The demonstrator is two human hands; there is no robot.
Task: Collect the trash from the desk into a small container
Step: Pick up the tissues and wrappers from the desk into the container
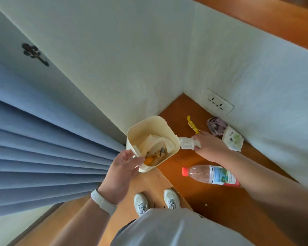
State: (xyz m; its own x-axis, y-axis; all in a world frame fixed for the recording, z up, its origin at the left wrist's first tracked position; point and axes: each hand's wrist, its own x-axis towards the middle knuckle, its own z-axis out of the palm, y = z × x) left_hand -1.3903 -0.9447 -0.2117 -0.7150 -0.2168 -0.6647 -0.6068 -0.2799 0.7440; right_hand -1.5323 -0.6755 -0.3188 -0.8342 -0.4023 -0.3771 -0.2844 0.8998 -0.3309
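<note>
Beside desk (201, 201), cream container (146, 121) — tissue (156, 142), perhaps wrappers (154, 157)

We see a cream square plastic bin (146, 128) holding white tissue (156, 141) and orange scraps (148, 159). Our wooden worktop (174, 160) is orange-brown. The clear plastic bottle (203, 173) has a red cap and a blue-green label. Nearby are a yellow wrapper (192, 125), a purple crumpled packet (216, 126), a green-printed white packet (232, 140) and a white crumpled plastic piece (186, 142).

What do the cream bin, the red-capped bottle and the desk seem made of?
Bin: likely matte plastic, with smooth moulded walls and rounded corners. Bottle: clear glossy plastic, see-through with a printed label. Desk: wood or wood veneer, orange-brown with a slight sheen.
</note>
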